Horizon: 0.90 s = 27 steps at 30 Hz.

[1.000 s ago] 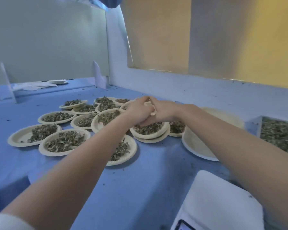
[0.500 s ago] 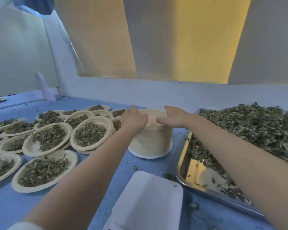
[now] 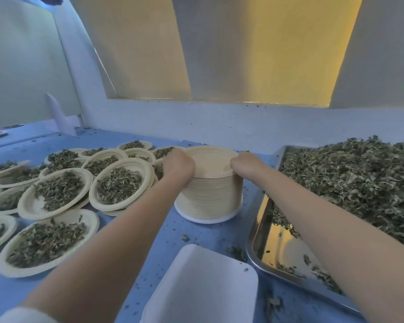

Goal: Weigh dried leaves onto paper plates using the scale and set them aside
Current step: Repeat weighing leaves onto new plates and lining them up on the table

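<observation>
Dried leaves (image 3: pixel 350 183) heaped in steel tray (image 3: pixel 264 238), R side of desk (image 3: pixel 131 248). Filled plates (image 3: pixel 117 183) spread L, approx. a dozen+ already portioned. Scale (image 3: pixel 203 285) w/ white pan at near edge, unloaded. Empty plate stack (image 3: pixel 210 187) centre. Both hands shifted from filled plates 1 s ago onto stack: left hand (image 3: pixel 179 165) & right hand (image 3: pixel 245 165) curled on top rim, top plate pinched. Judged: fresh plate being separated for next weighing.
</observation>
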Motion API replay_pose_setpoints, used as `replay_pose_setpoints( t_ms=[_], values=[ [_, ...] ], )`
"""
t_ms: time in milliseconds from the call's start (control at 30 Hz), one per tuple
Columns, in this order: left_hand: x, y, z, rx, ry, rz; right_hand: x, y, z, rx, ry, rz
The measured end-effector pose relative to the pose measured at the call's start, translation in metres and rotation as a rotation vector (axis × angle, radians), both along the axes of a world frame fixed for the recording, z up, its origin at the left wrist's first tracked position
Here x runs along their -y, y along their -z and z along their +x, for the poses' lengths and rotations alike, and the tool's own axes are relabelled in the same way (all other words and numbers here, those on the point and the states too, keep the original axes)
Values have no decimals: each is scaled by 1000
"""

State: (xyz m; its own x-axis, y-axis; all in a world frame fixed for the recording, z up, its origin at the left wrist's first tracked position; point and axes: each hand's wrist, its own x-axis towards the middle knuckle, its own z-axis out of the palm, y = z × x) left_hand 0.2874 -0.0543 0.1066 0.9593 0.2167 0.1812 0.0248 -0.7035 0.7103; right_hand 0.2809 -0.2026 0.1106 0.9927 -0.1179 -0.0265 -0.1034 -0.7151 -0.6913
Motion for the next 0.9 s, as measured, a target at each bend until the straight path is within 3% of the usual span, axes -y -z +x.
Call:
replay_pose_setpoints(
  t_ms=[200,467,767,900],
  values=[
    [0,-27,-10,21,26,10,2,-26,-13,52,28,51],
    [-19,-47,-77,89,89,-104,-1,-42,-70,118,-52,-36],
    [-50,8,-187,44,106,-185,-20,19,-176,8,-122,-112],
    [-56,48,-209,-50,102,-158,-24,54,-197,12,-98,-279]
  ],
)
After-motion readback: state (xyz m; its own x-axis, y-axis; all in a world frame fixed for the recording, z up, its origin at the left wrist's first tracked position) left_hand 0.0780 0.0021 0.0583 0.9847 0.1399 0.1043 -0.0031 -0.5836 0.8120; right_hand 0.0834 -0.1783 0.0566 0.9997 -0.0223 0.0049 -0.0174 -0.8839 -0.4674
